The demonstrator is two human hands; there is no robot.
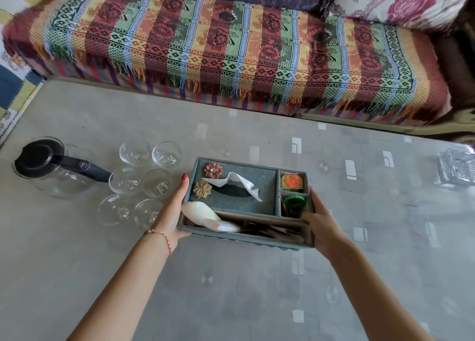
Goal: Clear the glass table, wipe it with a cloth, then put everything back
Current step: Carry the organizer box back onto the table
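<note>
Both hands [177, 212] [321, 225] hold grey-blue felt tissue organiser [246, 201], flower-trimmed, tissue protruding.

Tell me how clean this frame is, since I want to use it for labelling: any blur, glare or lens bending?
Head view: wide-angle bending curves the sofa edge and the glass table rim; lighting is soft daylight with faint shadows; pale reflections dot the table; the organizer box and both hands are fairly sharp; the corners smear, and the clear glass dish at right looks blurred.
</note>
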